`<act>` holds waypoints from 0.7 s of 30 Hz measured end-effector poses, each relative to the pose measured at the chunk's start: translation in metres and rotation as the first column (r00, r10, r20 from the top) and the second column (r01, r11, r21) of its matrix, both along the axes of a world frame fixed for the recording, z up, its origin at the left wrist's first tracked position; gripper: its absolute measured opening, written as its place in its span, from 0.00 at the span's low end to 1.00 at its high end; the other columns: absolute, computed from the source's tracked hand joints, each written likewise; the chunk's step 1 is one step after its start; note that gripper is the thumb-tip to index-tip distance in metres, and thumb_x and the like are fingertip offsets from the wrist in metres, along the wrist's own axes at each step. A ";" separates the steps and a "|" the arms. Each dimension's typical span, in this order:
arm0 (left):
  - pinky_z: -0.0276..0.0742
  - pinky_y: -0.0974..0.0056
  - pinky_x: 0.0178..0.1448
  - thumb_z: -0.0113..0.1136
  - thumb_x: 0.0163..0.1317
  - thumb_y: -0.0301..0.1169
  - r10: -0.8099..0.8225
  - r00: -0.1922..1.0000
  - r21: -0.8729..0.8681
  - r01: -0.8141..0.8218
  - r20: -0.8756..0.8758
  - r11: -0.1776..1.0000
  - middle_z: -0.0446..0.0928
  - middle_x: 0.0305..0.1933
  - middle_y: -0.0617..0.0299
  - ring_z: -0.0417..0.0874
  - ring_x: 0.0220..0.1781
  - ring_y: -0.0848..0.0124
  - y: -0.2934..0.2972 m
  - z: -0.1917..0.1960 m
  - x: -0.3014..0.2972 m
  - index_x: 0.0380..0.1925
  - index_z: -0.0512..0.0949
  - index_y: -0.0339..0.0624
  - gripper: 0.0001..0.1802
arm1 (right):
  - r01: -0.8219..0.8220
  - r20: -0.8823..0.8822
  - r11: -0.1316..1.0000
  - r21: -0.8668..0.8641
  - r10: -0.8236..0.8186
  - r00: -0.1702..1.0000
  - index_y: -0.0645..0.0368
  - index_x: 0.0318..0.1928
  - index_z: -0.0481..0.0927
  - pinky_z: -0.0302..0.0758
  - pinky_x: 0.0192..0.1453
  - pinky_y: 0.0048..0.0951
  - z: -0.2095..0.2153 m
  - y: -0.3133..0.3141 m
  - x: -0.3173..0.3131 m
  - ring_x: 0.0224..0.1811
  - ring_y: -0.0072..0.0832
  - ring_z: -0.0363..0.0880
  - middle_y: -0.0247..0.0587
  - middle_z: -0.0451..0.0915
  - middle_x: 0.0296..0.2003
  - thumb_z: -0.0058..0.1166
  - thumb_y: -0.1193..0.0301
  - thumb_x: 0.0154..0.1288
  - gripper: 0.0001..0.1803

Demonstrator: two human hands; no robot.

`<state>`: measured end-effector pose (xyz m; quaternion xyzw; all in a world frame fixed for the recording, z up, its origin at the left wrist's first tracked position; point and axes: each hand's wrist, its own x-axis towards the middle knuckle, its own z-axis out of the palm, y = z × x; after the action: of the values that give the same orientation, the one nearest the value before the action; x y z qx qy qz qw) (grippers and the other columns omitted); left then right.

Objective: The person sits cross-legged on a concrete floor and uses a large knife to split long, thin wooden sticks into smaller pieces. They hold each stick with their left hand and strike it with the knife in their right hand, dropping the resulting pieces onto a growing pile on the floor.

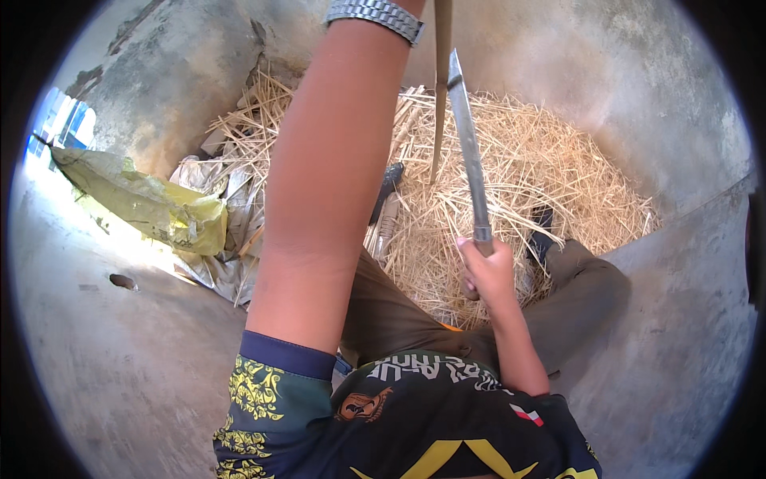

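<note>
A: Step in hand? I judge shaving of the thin stick (pixel 440 88) with the long blade (pixel 469 152).

B: Right hand (pixel 488 267), grip clenched on the blade's handle, blade angled up and away from it. The stick stands just left of the blade, over the straw pile (pixel 550 168).

A: Left hand?

B: Out of frame; left forearm (pixel 335 160) raised, wristwatch (pixel 375 16) showing. Its grip: cannot tell. Next stroke probably needs a steady stick.

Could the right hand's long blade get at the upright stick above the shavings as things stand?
Probably yes. The right hand grips a long blade whose tip lies right beside the thin upright stick. Nothing sits between them; the left forearm passes to the side.
</note>
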<state>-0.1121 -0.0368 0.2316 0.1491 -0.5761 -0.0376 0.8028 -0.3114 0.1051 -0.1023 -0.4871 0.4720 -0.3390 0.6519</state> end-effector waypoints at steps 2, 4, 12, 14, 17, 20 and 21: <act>0.55 0.66 0.14 0.42 0.73 0.39 -0.051 0.999 0.051 0.051 0.006 0.997 0.63 0.10 0.69 0.63 0.09 0.76 0.002 -0.003 -0.008 0.12 0.66 0.48 0.26 | 0.039 -0.011 0.997 -0.059 -0.040 0.999 0.59 0.31 0.73 0.61 0.14 0.22 0.016 0.001 -0.013 0.10 0.15 0.64 0.27 0.69 0.14 0.59 0.70 0.71 0.12; 0.55 0.67 0.15 0.41 0.73 0.37 -0.028 0.999 0.015 0.028 -0.016 0.999 0.63 0.11 0.70 0.63 0.11 0.77 -0.003 -0.004 -0.018 0.12 0.66 0.48 0.25 | 0.116 0.174 0.982 -0.150 -0.090 0.981 0.59 0.31 0.73 0.61 0.15 0.22 0.036 0.005 -0.020 0.11 0.15 0.65 0.27 0.69 0.14 0.59 0.70 0.72 0.12; 0.53 0.65 0.18 0.42 0.73 0.36 0.300 0.954 -0.221 -0.293 -0.001 0.930 0.63 0.11 0.70 0.59 0.13 0.78 0.001 -0.016 -0.036 0.11 0.64 0.48 0.26 | 0.155 0.100 0.958 -0.243 -0.134 0.986 0.57 0.27 0.72 0.63 0.16 0.25 -0.029 -0.012 0.004 0.12 0.17 0.66 0.28 0.69 0.15 0.59 0.71 0.68 0.13; 0.53 0.66 0.18 0.42 0.74 0.36 0.386 0.923 -0.221 -0.376 0.003 0.900 0.62 0.12 0.70 0.60 0.13 0.78 0.005 -0.015 -0.027 0.12 0.64 0.47 0.26 | -0.049 -0.181 0.987 -0.150 0.022 0.983 0.56 0.25 0.72 0.63 0.15 0.25 -0.049 -0.017 0.002 0.11 0.18 0.66 0.28 0.69 0.15 0.60 0.70 0.65 0.13; 0.53 0.68 0.16 0.42 0.74 0.38 0.145 0.988 -0.026 -0.146 -0.050 0.989 0.62 0.12 0.71 0.59 0.12 0.79 0.021 -0.015 -0.013 0.16 0.67 0.47 0.23 | -0.026 -0.038 1.000 0.012 0.026 0.999 0.56 0.24 0.72 0.62 0.14 0.25 -0.047 -0.010 0.002 0.10 0.18 0.66 0.28 0.69 0.13 0.61 0.70 0.63 0.13; 0.52 0.70 0.13 0.42 0.74 0.39 0.066 0.989 0.108 -0.051 -0.133 0.993 0.62 0.14 0.73 0.58 0.11 0.80 0.036 -0.015 0.010 0.22 0.69 0.47 0.19 | -0.048 -0.077 0.998 -0.029 0.045 0.996 0.57 0.26 0.72 0.60 0.13 0.24 -0.007 -0.007 -0.011 0.10 0.16 0.65 0.27 0.69 0.14 0.61 0.71 0.64 0.12; 0.52 0.70 0.14 0.42 0.74 0.39 0.070 0.988 0.104 -0.056 -0.138 0.993 0.62 0.14 0.73 0.58 0.11 0.80 0.039 -0.015 0.018 0.23 0.69 0.48 0.18 | -0.013 0.002 0.998 -0.065 0.014 1.000 0.57 0.26 0.72 0.60 0.14 0.23 0.004 -0.002 -0.012 0.11 0.15 0.65 0.27 0.69 0.14 0.60 0.72 0.65 0.12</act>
<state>-0.0945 0.0027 0.2171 0.2042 -0.5102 -0.0516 0.8339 -0.3238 0.1032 -0.0980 -0.5108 0.4566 -0.3503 0.6386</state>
